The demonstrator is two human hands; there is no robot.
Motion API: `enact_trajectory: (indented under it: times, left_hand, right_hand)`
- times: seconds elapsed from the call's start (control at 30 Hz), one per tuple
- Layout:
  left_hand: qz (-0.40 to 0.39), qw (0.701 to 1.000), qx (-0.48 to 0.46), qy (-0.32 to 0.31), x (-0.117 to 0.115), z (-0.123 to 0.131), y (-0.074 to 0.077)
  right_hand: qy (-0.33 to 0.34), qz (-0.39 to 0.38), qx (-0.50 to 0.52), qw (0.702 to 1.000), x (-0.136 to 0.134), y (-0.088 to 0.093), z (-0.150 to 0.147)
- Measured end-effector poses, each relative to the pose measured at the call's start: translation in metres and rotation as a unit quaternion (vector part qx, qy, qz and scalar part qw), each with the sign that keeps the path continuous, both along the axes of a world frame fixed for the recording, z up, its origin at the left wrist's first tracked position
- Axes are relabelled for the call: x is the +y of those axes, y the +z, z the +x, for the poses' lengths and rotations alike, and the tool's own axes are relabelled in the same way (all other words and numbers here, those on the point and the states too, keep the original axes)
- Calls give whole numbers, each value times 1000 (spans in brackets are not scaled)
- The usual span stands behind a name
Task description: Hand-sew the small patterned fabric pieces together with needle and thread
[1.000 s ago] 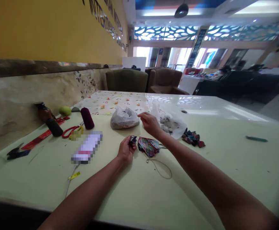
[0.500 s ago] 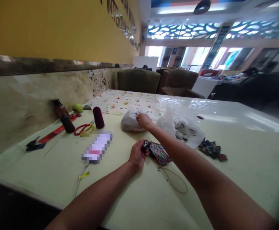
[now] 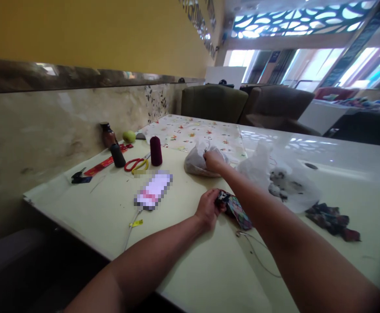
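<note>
My left hand [image 3: 209, 208] grips one end of a small multicoloured patterned cloth piece [image 3: 237, 211] lying on the table. Past it, my right hand [image 3: 214, 161] reaches across to a white plastic bag [image 3: 195, 165]. Its fingers are curled in at the bag's top, and their tips are hidden. My right forearm covers part of the cloth's far end. Under that forearm lies a thin loop of cord [image 3: 258, 256]. To the right, another thin plastic bag [image 3: 255, 167] spreads open around white and dark bits [image 3: 283, 182].
Dark fabric scraps [image 3: 331, 219] lie at the right. On the left are a charging phone [image 3: 154, 190], scissors [image 3: 138, 165], a maroon thread cone [image 3: 156, 151], a dark cone [image 3: 117, 155], a brown bottle [image 3: 108, 134] and a green fruit [image 3: 129, 137]. Chairs [image 3: 214, 102] stand behind the table.
The view has turned left, so everything sits further right in the picture. My right hand's fingers have moved deeper into the bag's top. The left hand keeps its grip on the cloth.
</note>
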State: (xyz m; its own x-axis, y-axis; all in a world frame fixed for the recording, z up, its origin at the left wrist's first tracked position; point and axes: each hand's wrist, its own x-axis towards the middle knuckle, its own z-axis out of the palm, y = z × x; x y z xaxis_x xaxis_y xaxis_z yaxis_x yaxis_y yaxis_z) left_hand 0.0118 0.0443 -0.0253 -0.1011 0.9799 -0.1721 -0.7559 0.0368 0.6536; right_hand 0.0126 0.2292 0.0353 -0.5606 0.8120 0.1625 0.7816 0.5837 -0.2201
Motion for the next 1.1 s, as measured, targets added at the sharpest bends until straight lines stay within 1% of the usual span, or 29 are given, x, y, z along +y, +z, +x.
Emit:
enact_trajectory:
  times: [0.13,0.27,0.4,0.57,0.67,0.8,0.87,0.93,1.0,1.1]
  left_hand:
    - [-1,1000,0,-2,0,0,1]
    - [-2,1000,-2,-9,0,0,0]
    - [3,1000,4,-5,1,-1,0]
    - [-1,1000,15,-5,1,-1,0]
    - [-1,1000,14,-7,1,-2,0]
    - [5,1000,7,-7,2,-3,0]
    - [6,1000,8,-5,2,-3,0]
    - [7,1000,9,-4,2,-3,1]
    - [7,1000,11,-3,1,-3,2]
    - [2,1000,15,-7,0,-4,4]
  right_hand:
    - [-36,-12,31,999,1,6,-2]
    - [-80,-22,121,989,5,17,3]
    - [-120,-57,246,960,8,24,14]
    - [-123,-98,377,913,4,26,26]
    - [-120,-108,417,895,1,24,31]
    - [-123,-118,439,882,-2,24,35]
    - [-132,-116,437,882,-4,24,36]
    - [-143,-110,420,889,-7,25,37]
    - [-147,-103,388,904,-9,25,40]
    - [-141,-87,305,938,-12,27,44]
